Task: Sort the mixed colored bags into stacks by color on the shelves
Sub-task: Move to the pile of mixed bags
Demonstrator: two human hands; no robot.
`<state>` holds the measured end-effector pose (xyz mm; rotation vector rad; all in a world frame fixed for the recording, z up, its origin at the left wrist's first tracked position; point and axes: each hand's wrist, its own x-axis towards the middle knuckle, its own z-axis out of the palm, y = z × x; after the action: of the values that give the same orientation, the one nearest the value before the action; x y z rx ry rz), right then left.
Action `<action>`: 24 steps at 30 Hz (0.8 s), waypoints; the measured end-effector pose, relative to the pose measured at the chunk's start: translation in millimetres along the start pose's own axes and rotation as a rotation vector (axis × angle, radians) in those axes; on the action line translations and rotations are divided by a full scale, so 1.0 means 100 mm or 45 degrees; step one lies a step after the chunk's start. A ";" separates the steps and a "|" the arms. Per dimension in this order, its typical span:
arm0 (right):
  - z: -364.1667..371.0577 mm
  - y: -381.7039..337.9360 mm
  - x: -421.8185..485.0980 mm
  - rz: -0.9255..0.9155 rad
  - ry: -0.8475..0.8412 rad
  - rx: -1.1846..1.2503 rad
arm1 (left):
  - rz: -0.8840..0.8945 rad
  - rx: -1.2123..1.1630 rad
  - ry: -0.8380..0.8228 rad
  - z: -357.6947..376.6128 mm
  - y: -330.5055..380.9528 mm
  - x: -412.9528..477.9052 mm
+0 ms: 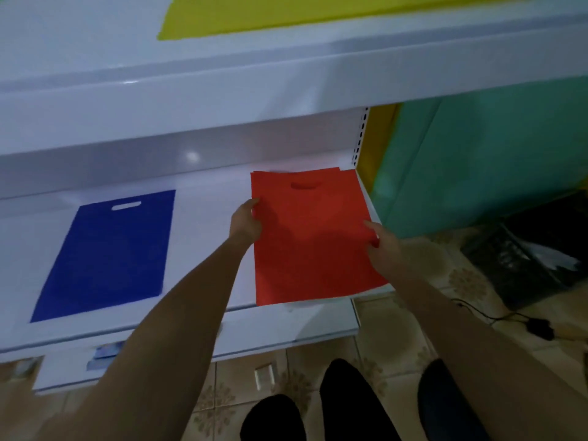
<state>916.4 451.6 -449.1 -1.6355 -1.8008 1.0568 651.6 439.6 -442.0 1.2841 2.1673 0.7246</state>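
Well left of the red bag (311,237), a blue bag (108,256) lies flat on the same white shelf (206,192), and a yellow bag (286,11) lies on the level above. The left hand (246,224) grips the red bag's left edge and the right hand (380,245) pinches its right edge. The bag's near edge overhangs the shelf front, so a careless release could leave it skewed or sliding off. To its right, a dark crate (534,249) and a cable (477,313) lie on the floor, clear of the hands.
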 end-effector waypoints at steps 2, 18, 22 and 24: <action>0.00 0.13 0.22 0.020 -0.071 -0.024 | -0.017 0.034 0.045 0.14 0.00 0.16; 0.19 -0.39 -0.21 -0.290 -0.287 -0.650 | -0.042 0.259 -0.031 -0.38 -0.06 -0.61; 0.67 -1.03 -0.84 -0.578 -0.499 -0.791 | 0.057 0.364 -0.008 -1.03 -0.27 -1.15; 0.99 -1.45 -1.18 -0.730 -0.569 -0.813 | 0.051 0.406 0.061 -1.46 -0.50 -1.51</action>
<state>771.1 317.0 -374.1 -1.0689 -2.8942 0.6353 586.7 257.1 -345.9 1.4838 2.3719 0.4389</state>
